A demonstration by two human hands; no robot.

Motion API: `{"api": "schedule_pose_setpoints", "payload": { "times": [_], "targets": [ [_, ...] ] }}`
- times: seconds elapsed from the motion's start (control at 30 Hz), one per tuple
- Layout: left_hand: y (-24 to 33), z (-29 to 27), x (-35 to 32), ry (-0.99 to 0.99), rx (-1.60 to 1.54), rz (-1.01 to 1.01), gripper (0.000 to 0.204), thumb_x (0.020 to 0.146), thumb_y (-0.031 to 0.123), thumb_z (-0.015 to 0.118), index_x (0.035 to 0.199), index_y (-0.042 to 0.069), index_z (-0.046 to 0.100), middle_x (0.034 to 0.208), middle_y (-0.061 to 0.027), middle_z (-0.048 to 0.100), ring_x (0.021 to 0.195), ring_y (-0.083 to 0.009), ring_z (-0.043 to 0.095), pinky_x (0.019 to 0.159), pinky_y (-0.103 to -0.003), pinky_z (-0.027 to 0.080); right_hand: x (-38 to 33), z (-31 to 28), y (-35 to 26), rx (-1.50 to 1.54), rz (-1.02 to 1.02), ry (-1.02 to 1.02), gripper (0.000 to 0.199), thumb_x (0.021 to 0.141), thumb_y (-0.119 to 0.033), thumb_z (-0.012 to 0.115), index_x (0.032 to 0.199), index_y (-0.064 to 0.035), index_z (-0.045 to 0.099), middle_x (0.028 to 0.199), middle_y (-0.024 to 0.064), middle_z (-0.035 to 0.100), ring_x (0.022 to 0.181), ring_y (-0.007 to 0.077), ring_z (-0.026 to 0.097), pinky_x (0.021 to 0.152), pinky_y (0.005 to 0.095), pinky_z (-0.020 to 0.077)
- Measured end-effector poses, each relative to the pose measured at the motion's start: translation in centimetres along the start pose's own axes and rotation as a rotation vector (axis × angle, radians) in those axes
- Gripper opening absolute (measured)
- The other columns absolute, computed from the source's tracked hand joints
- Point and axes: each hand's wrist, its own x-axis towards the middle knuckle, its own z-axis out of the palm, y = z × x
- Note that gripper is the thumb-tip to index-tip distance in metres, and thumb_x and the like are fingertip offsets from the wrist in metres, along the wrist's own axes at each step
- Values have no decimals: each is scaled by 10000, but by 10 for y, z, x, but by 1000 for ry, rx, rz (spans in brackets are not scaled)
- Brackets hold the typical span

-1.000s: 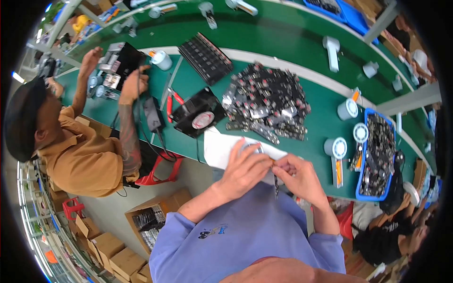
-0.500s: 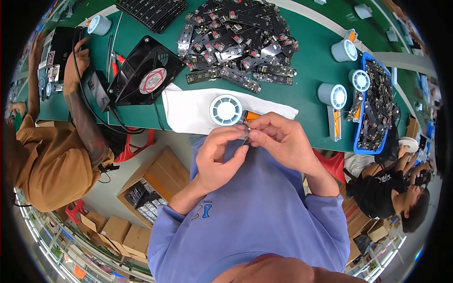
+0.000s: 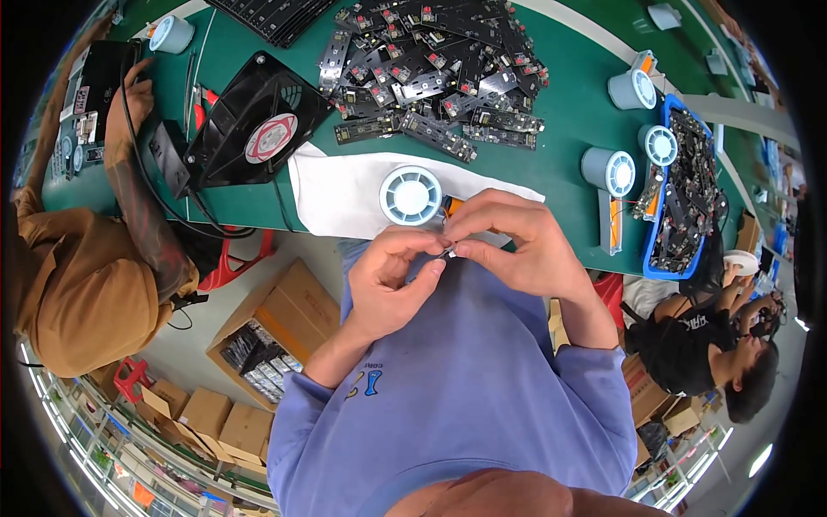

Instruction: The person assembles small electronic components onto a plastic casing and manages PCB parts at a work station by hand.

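Fingertips of both hands meet just in front of the table edge. My left hand (image 3: pixel 389 280) is closed, its thumb and forefinger pinching a small dark and silvery piece (image 3: pixel 449 253). From the other side my right hand (image 3: pixel 527 248) pinches the same piece. It is mostly covered by the fingers, so its kind does not show. Right beyond the fingertips a light blue round unit (image 3: pixel 410 196) with a white spoked face rests on a white cloth (image 3: pixel 332 194). An orange part (image 3: pixel 454 206) beside it is partly hidden behind my right hand.
A heap of black circuit boards (image 3: pixel 435 73) covers the far middle. A black fan (image 3: pixel 263 129) stands left. At right are more light blue units (image 3: pixel 608 171) and a blue tray (image 3: pixel 648 250) of boards. Co-workers sit at both sides; one's hand (image 3: pixel 129 108) touches a black box.
The small piece has turned between my fingertips and shows a brighter face. My right fingers have arched up slightly. The whole view has shifted a little.
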Motion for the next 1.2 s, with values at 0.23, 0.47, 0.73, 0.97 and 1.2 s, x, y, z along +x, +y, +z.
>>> {"api": "schedule_pose_setpoints", "payload": {
  "times": [0.23, 0.47, 0.73, 0.97, 1.2],
  "targets": [
    [5, -5, 3, -22, 21, -59, 358, 911, -178, 662, 1222, -32, 564, 1118, -145, 664, 1115, -226, 665, 1015, -389, 549, 13, -8, 10, 78, -36, -182, 161, 850, 3, 814, 1002, -31, 770, 1027, 78, 740, 962, 203, 699, 774, 327, 561],
    [4, -6, 5, -8, -98, -121, 323, 934, -162, 657, 1206, -46, 531, 1168, -146, 652, 1123, -202, 667, 1024, -353, 542, 19, -11, 12, 109, 2, -254, 149, 862, 5, 802, 1001, -25, 760, 1012, 81, 727, 941, 205, 681, 770, 330, 540],
    [12, 1, 8, 15, -47, -139, 321, 947, -156, 641, 1215, -25, 525, 1166, -135, 644, 1146, -188, 653, 1047, -343, 525, 5, 1, 13, 178, 97, -30, 229, 907, -7, 770, 1132, -14, 728, 1047, 82, 719, 944, 180, 710, 850, 323, 573],
    [15, 23, 6, 146, -68, -100, 271, 981, -138, 597, 1217, -21, 536, 1223, -152, 649, 1154, -188, 654, 1027, -333, 535, -39, 37, -2, 273, 292, 192, 574, 940, -89, 798, 1362, -3, 418, 1007, 116, 700, 910, 152, 712, 870, 322, 585],
    [27, 14, 30, -67, 843, 314, 273, 967, 51, 697, 1227, 16, 620, 1288, -144, 666, 1280, -278, 616, 1139, -489, 403, -48, 39, 1, 309, 312, 370, 619, 917, -83, 819, 1382, 6, 420, 970, 118, 711, 872, 146, 708, 790, 326, 584]
  ]
}}
